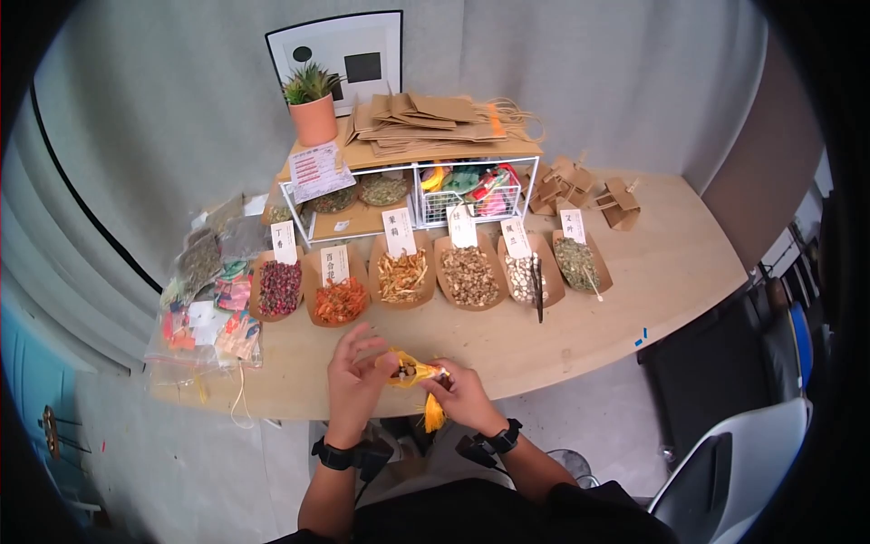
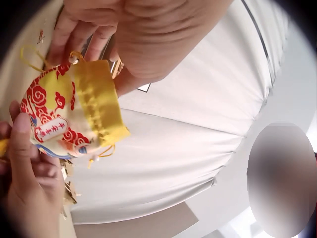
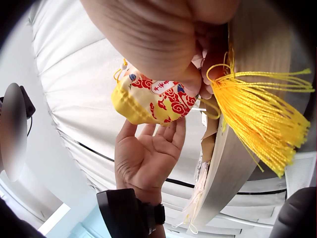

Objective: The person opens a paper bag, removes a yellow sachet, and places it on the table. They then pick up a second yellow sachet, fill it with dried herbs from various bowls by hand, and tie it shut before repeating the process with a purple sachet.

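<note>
A yellow drawstring pouch with red cloud patterns is held over the table's front edge, its yellow mouth facing the left hand. The right hand grips the pouch's lower end, fingers and thumb curled round it. A yellow tassel hangs beside that hand. The left hand is at the mouth side, its thumb by the rim and its other fingers extended. In the right wrist view the left hand shows its palm, fingertips at the pouch's edge. What the pouch contains is unclear.
Several paper trays of dried herbs and flowers with labels stand across the table, with dark tongs on one. Behind is a shelf with paper bags and a potted plant. Plastic bags lie left.
</note>
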